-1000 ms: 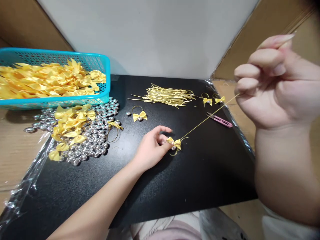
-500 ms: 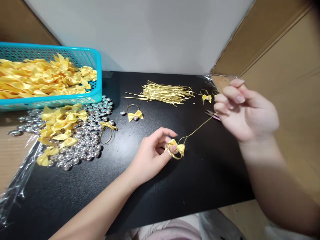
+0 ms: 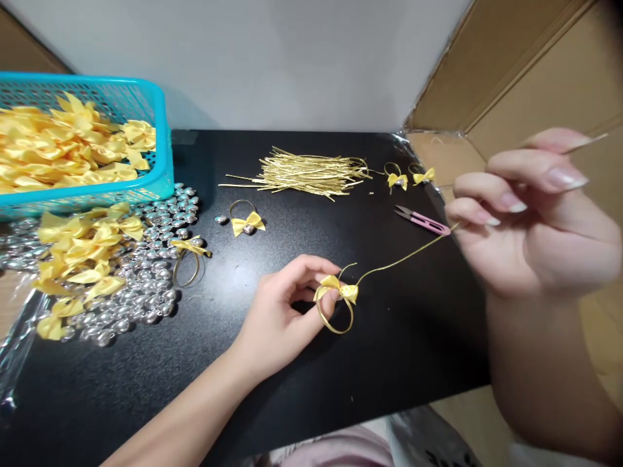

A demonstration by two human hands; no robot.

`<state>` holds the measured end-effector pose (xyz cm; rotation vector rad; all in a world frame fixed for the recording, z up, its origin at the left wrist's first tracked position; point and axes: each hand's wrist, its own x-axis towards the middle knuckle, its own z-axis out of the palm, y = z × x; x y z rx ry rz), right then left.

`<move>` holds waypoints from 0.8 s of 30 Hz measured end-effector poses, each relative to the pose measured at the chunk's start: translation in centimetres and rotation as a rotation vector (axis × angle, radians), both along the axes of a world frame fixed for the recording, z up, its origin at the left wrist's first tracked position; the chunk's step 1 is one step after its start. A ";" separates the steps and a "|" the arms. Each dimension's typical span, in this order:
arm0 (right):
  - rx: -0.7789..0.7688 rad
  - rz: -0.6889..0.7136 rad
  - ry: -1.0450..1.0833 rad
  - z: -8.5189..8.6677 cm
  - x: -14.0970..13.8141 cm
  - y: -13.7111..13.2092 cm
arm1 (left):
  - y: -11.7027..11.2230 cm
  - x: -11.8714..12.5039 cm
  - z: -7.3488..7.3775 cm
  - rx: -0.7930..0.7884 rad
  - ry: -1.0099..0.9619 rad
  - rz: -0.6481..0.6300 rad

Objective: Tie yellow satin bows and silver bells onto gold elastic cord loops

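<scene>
My left hand (image 3: 280, 318) is closed, pinching a yellow ribbon bow (image 3: 348, 294) between thumb and fingers. A thin gold ring (image 3: 337, 331) hangs at the bow, and a short gold end sticks up behind it. From the bow a long gold cord (image 3: 400, 261) runs up to the right. It ends at the lower fingers of my right hand (image 3: 530, 214), which is raised with curled fingers and grips it. Pink thread snips (image 3: 422, 222) lie on the black table (image 3: 413, 350), just left of the right hand.
A turquoise basket (image 3: 166, 139) of yellow bows stands at the left. Before it lie silver beads (image 3: 146, 292) and loose bows (image 3: 87, 250). A bundle of gold cords (image 3: 311, 172) lies at the back. Finished-looking bow rings (image 3: 248, 224) lie about. Cardboard (image 3: 525, 71) borders the right.
My right hand has moved right and nearer, drawing the gold cord along. More of the snips shows now. The view has shifted slightly right, and the ring hangs lower below the bow.
</scene>
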<state>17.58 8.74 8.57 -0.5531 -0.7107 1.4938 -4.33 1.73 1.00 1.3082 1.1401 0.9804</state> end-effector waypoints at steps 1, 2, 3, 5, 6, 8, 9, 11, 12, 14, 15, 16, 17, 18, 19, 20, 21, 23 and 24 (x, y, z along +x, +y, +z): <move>-0.002 0.006 0.018 0.0 0.0 0.0 | 0.0 0.0 0.0 -0.005 0.000 -0.002; 0.001 0.011 0.028 0.0 0.1 0.0 | 0.0 0.0 0.0 -0.014 -0.003 -0.002; 0.009 0.015 0.028 0.0 0.1 0.0 | 0.0 0.0 -0.1 -0.025 -0.009 0.000; 0.035 0.003 -0.011 0.0 0.4 0.1 | 0.0 0.0 -0.2 -0.059 -0.038 0.003; 0.047 -0.013 -0.048 -0.1 0.6 0.2 | 0.1 0.0 -0.2 -0.086 -0.064 0.004; 0.066 -0.046 -0.108 -0.4 0.9 0.5 | 0.2 0.1 -0.3 -0.163 -0.136 0.007; 0.067 -0.050 -0.116 -0.5 1.1 0.6 | 0.3 0.1 -0.3 -0.211 -0.175 0.010; 0.052 -0.041 -0.085 -1.0 1.4 1.0 | 0.6 0.2 -0.3 -0.304 -0.244 0.025; 0.042 -0.032 -0.062 -1.2 1.5 1.1 | 0.7 0.3 -0.3 -0.341 -0.269 0.035; 0.026 -0.019 -0.048 -1.6 1.6 1.3 | 0.8 0.3 -0.4 -0.391 -0.297 0.050; 0.026 -0.014 -0.056 -1.7 1.6 1.4 | 0.9 0.3 -0.4 -0.407 -0.302 0.058; 0.029 -0.007 -0.071 -1.8 1.6 1.5 | 0.9 0.3 -0.4 -0.418 -0.302 0.066; 0.030 0.000 -0.083 -1.8 1.7 1.5 | 0.9 0.4 -0.4 -0.427 -0.300 0.075; 0.029 -0.001 -0.091 -1.8 1.7 1.5 | 0.9 0.4 -0.5 -0.433 -0.295 0.084; 0.027 -0.012 -0.097 -1.7 1.7 1.5 | 0.9 0.4 -0.5 -0.437 -0.288 0.092; 0.028 -0.031 -0.103 -1.6 1.8 1.5 | 0.9 0.4 -0.5 -0.438 -0.279 0.096; 0.033 -0.051 -0.112 -1.5 1.9 1.5 | 1.0 0.4 -0.5 -0.436 -0.269 0.099; 0.045 -0.076 -0.141 -1.1 2.3 1.5 | 1.0 0.4 -0.5 -0.427 -0.240 0.099; 0.050 -0.079 -0.154 -1.0 2.5 1.5 | 1.0 0.4 -0.6 -0.420 -0.223 0.097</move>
